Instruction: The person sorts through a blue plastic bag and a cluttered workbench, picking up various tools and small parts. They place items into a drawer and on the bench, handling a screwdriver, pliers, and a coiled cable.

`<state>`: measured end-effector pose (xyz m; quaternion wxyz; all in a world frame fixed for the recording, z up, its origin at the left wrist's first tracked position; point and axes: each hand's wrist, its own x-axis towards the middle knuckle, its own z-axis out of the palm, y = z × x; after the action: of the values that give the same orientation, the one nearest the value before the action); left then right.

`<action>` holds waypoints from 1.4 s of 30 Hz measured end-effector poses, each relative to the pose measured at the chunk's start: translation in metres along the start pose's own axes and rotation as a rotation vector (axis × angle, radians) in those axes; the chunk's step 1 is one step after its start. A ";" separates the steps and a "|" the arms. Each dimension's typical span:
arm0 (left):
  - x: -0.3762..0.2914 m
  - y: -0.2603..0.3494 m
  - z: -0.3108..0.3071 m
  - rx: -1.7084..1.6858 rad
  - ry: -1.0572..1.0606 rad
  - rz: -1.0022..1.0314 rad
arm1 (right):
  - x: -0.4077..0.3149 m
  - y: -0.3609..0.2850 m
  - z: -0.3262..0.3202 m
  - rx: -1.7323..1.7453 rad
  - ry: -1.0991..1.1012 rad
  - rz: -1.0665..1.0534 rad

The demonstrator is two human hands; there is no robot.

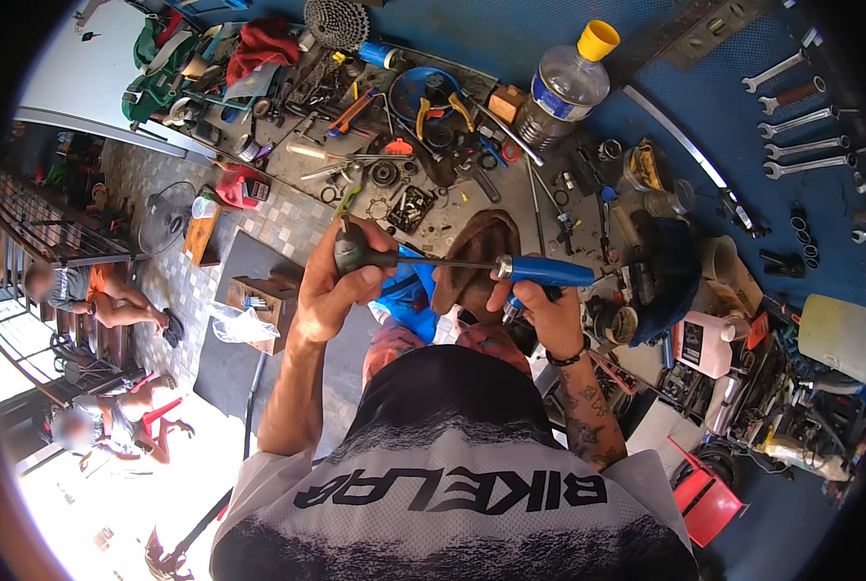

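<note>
My left hand [345, 279] grips a dark, rounded part [353, 248] whose exact kind I cannot tell. A thin metal shaft [447, 261] runs from it to a blue-handled tool [545, 269], level across the view. Around that blue handle and a second blue and silver tool [514, 308] below it, my right hand [549, 312] is closed. Behind the shaft a brown cloth [476, 254] hangs at the bench edge. Just above my left hand a green strip-like thing [348, 197] sticks up; whether it is held is unclear.
The cluttered workbench [295, 163] bears a blue bowl [425, 94], a tray of small parts [411, 209] and a plastic bottle with a yellow cap [563, 91]. Wrenches [803, 131] hang on the blue wall. A wooden box [262, 305] stands at left; two people sit farther off.
</note>
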<state>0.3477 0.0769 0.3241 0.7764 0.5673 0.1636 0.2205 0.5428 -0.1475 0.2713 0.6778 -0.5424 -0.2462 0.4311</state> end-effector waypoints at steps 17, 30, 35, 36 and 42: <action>0.005 -0.004 -0.005 -0.997 -0.030 -0.859 | 0.053 -0.048 -0.047 -1.047 -0.328 -0.866; -0.017 -0.014 0.040 0.466 0.057 -0.177 | 0.027 -0.005 -0.056 -0.503 -0.041 -0.047; -0.003 -0.019 0.035 0.407 0.156 -0.434 | 0.025 -0.005 -0.057 -0.666 -0.097 -0.437; 0.000 -0.019 0.031 0.370 0.133 -0.494 | 0.028 -0.007 -0.057 -0.691 -0.126 -0.519; 0.006 -0.030 0.016 -0.020 0.047 -0.816 | 0.029 -0.021 -0.066 -0.798 -0.230 -0.636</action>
<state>0.3656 0.0591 0.3009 0.8016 0.4433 0.3906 -0.0912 0.6168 -0.1586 0.2683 0.4844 -0.6059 -0.6168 0.1334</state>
